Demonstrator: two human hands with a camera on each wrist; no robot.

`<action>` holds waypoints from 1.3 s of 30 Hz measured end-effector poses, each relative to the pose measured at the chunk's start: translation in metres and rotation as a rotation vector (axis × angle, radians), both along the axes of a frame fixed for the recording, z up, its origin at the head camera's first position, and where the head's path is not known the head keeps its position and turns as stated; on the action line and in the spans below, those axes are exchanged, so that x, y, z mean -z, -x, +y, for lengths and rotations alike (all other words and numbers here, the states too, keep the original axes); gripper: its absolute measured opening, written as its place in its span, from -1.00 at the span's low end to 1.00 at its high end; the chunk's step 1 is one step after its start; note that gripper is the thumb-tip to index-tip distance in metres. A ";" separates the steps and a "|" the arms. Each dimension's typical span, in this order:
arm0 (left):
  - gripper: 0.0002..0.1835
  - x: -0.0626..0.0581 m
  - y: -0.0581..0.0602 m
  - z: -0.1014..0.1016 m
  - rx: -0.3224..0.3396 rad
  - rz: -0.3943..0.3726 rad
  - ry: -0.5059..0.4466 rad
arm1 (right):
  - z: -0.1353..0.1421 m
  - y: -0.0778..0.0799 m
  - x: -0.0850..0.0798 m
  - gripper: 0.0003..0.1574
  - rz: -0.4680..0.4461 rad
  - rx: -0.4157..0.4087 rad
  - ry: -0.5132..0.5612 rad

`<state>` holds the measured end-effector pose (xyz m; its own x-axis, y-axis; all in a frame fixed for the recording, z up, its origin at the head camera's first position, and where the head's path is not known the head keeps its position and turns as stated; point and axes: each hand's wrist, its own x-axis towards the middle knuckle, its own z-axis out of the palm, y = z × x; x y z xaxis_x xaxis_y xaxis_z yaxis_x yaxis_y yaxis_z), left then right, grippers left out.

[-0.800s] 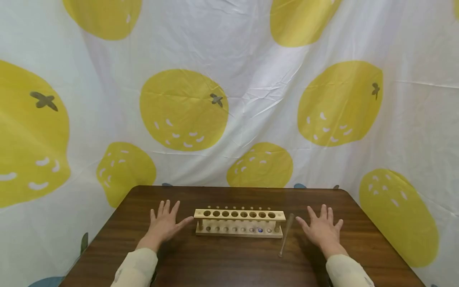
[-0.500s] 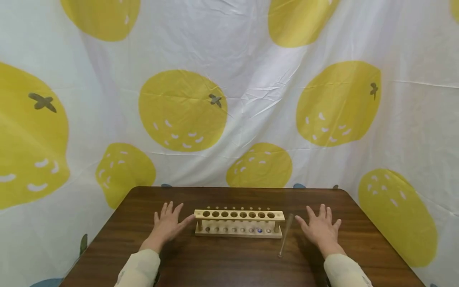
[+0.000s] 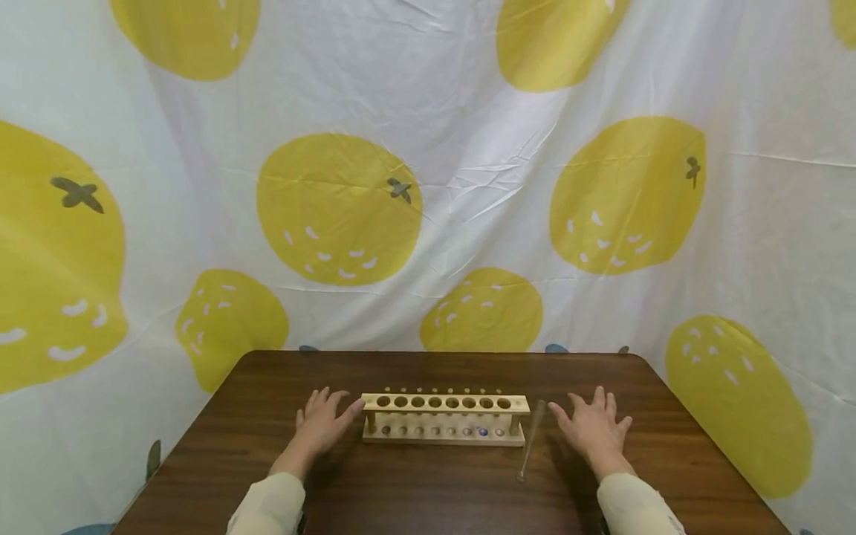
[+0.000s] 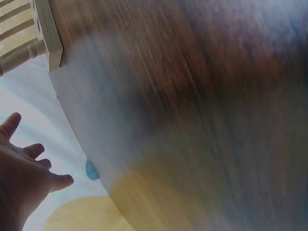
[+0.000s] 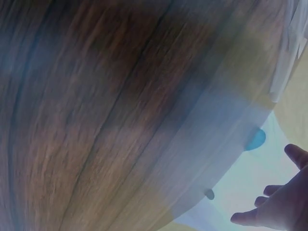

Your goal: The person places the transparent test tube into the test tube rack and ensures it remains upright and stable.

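Left grip (image 3: 322,422), relaxed and empty, should steady the pale wooden eight-hole rack (image 3: 444,403) on the brown counter (image 3: 414,490), and the right grip (image 3: 594,431), spread and empty, gently pinch the slender clear tube (image 3: 530,442) beside the rack's right end.

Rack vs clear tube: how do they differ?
Look: the rack is pale, opaque wood; the tube is see-through.
Pose: the rack stands upright, running left to right; the tube lies down, running roughly near to far.
Size: the rack is wide and bulky; the tube is slender.
Shared: both rest on the brown table.
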<state>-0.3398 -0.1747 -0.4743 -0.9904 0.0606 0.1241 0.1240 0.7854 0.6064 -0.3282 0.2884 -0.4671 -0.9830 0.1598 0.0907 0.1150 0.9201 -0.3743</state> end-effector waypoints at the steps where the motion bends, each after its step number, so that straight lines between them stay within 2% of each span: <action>1: -0.17 0.000 0.000 0.001 0.000 -0.001 -0.008 | -0.001 -0.001 0.000 0.11 -0.005 0.005 0.014; 11: -0.25 0.007 0.001 0.006 0.001 -0.013 -0.071 | -0.011 -0.004 0.005 0.06 -0.026 0.077 0.121; 18: -0.44 0.011 -0.002 0.008 0.023 0.033 -0.087 | -0.020 -0.003 0.012 -0.06 -0.048 0.109 0.129; 29: -0.45 0.011 0.000 0.014 0.047 0.061 -0.150 | -0.037 0.001 0.022 -0.20 -0.053 0.123 0.134; 39: -0.46 0.008 -0.001 0.017 0.063 0.065 -0.172 | -0.045 0.004 0.027 -0.22 -0.075 0.113 0.116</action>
<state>-0.3389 -0.1576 -0.4827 -0.9749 0.0943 0.2019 0.2130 0.6604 0.7200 -0.3325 0.2437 -0.4941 -0.9614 0.2751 -0.0076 0.2472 0.8509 -0.4635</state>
